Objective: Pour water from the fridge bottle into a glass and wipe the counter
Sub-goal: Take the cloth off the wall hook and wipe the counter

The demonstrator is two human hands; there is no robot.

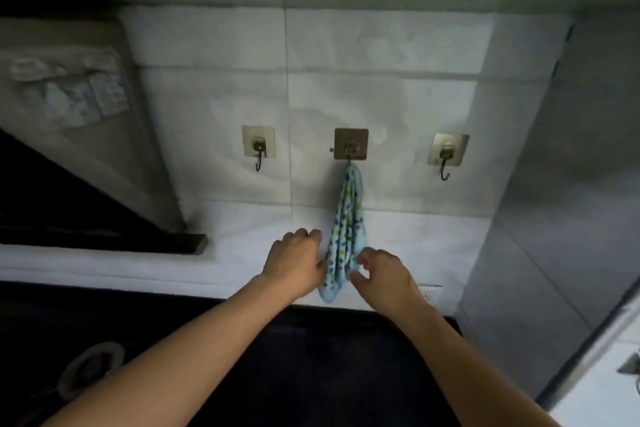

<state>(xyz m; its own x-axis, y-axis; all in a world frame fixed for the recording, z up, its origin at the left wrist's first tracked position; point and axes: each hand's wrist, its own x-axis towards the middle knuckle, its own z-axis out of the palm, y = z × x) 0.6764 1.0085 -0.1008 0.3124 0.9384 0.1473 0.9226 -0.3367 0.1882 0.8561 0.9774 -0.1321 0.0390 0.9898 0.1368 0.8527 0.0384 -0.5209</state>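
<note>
— What is at the far left?
— A dark slanted hood (86, 211), and past it a tiled wall (214, 97) with three stick-on hooks in a row. The left hook (258, 149) is bare.

— And the hands?
— The left hand (298, 260) is raised at the wall, knuckles up and fingers curled, with its thumb side against the left edge of the cloth (344, 225). Whether it grasps the cloth cannot be told.

— Where does the cloth sit?
— It hangs from the middle hook (350, 146), a pale blue patterned strip reaching down between the two hands, above the black counter (311, 374).

— The other side?
— The right hand (384, 274) has loosely curved fingers, with fingertip and thumb at the cloth's right edge; pinching or only touching, it is unclear. Further right, the right hook (447, 154) is bare.
</note>
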